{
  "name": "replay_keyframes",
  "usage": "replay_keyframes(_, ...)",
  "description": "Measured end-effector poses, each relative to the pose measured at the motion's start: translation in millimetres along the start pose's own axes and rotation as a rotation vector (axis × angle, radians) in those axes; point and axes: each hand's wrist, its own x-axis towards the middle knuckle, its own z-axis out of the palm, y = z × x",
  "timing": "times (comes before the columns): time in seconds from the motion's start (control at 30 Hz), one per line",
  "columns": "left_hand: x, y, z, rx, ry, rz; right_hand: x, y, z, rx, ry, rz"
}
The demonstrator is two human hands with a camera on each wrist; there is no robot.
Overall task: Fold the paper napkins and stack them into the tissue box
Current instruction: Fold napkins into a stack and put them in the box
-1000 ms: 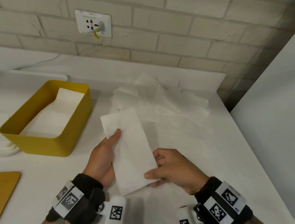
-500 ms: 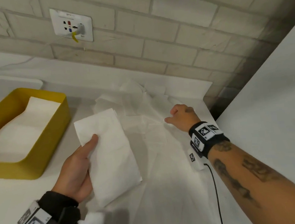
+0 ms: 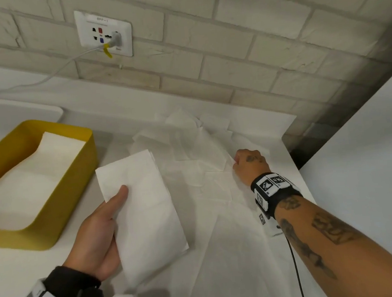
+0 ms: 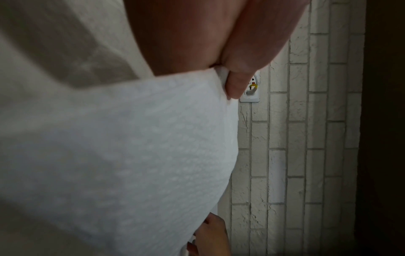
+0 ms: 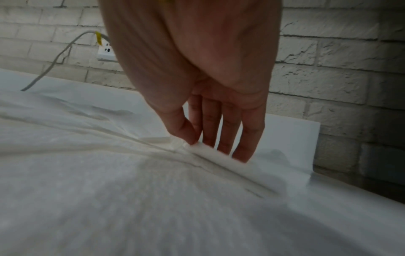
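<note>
White table (image 3: 293, 137) set against a brick wall. On it, at left, a yellow box (image 3: 60, 207) holding folded napkins, with a white tray (image 3: 21, 111) behind it. At centre and right, a loose pile of unfolded napkins (image 3: 190, 153) spreads across the surface, reaching the near edge of the head view.

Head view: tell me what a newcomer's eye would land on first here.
The yellow tissue box at the left stands out against all the white, with folded napkins lying inside it. Beside it, the left hand holds a folded napkin just above the table, thumb on top. Farther right, the right hand pinches the edge of a loose napkin in the rumpled pile near the brick wall.
</note>
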Motion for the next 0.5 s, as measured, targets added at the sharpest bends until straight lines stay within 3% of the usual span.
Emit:
replay_keyframes(0.27, -12, -3, 12, 0.044, -0.003, 0.005, -17, 14, -9, 0.262, 0.078, -0.031)
replay_keyframes(0.37, -15, -2, 9, 0.038, 0.01, 0.001, -37, 7, -37, 0.583, 0.123, -0.076)
replay_keyframes(0.5, -15, -2, 8, 0.025, 0.038, -0.005, -77, -9, -80, 1.215, -0.111, -0.176)
